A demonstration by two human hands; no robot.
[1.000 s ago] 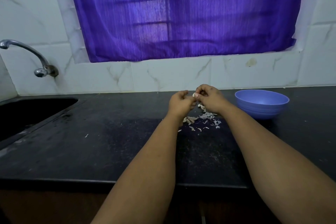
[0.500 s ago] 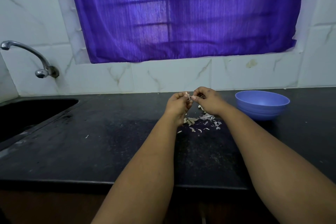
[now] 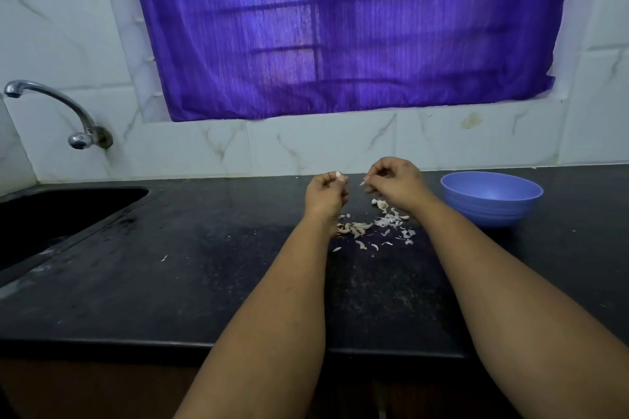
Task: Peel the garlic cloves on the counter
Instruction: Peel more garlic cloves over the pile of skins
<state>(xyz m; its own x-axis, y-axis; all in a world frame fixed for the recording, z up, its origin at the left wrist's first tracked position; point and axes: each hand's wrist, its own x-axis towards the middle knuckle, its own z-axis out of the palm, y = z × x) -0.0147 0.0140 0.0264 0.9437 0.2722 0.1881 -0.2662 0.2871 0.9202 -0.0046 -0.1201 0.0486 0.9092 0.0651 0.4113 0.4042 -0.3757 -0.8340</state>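
A small pale garlic clove [image 3: 339, 175] sits pinched at the curled fingertips of the left hand [image 3: 325, 194], raised above the black stone counter [image 3: 170, 282]. The right hand [image 3: 394, 182] hangs just beside it, apart – its fingers curled, pinching a thin whitish sliver of skin [image 3: 362, 183]. Below and between the wrists lies a scatter of papery white garlic peels [image 3: 374, 228] – on the counter. A round lavender-blue plastic bowl [image 3: 491, 197] stands to the right of them.

blue bowl [image 3: 491, 198] at right, sink [image 3: 51, 214] w/ tap [image 3: 58, 105] left, purple curtain [image 3: 340, 27]
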